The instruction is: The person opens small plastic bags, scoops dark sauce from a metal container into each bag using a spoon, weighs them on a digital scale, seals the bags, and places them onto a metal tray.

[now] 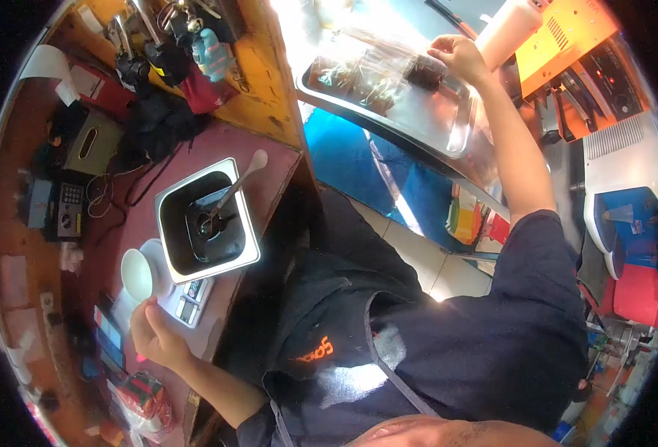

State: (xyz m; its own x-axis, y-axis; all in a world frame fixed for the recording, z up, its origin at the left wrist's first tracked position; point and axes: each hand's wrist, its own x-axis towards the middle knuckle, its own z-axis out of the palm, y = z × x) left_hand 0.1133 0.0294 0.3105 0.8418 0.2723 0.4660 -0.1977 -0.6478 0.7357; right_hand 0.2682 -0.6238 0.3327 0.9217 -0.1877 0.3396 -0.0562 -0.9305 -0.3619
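Note:
My left hand (157,339) is closed at the near rim of a small white bowl (137,276), thumb against its edge. The bowl is at the round plate of a white digital scale (189,304). Beside it stands a deep metal pan (248,242) holding dark liquid, with a long-handled spoon (233,192) resting in it and over its rim. My right hand (459,58) reaches over a metal tray (448,123), fingers pinched at the edge of a clear plastic bag (411,59). Several such bags lie in the tray; glare blurs them.
A white bottle (511,30) and an orange machine (563,41) stand beyond my right hand. A wooden partition (273,82) rises behind the pan. A phone (109,335) and a red packet (144,406) lie left of my left hand. A blue sheet (344,156) hangs below the tray.

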